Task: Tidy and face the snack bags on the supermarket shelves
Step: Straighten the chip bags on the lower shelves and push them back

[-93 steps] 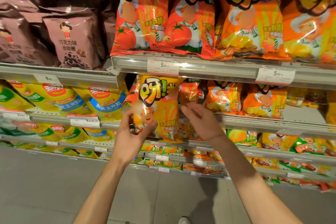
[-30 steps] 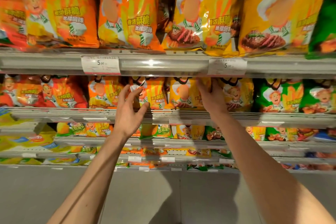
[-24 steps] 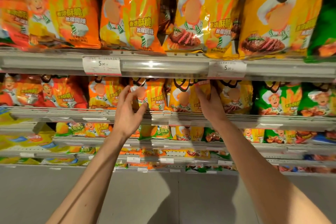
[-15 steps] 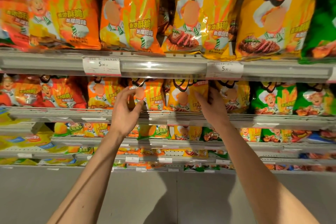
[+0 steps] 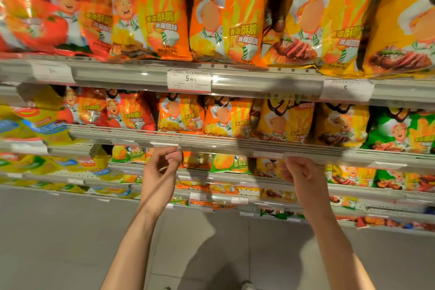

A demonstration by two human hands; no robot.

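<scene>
Small orange snack bags (image 5: 226, 117) and yellow snack bags (image 5: 286, 121) stand upright in a row on the second shelf (image 5: 211, 143). Red bags (image 5: 127, 113) stand to their left and a green bag (image 5: 400, 129) to their right. My left hand (image 5: 162, 169) hangs just below that shelf's front rail, fingers loosely curled, holding nothing. My right hand (image 5: 300, 170) is also below the rail, fingers loosely curled and empty. Neither hand touches a bag.
Large orange and yellow bags (image 5: 230, 19) fill the top shelf above a price tag (image 5: 189, 79). Lower shelves (image 5: 223, 181) hold more small bags. Yellow corn snack bags (image 5: 30, 125) sit at the left. Grey floor (image 5: 70, 242) lies below.
Both hands have let go of the small bags on the second shelf and dropped below its front rail. The view has shifted a little to the left.
</scene>
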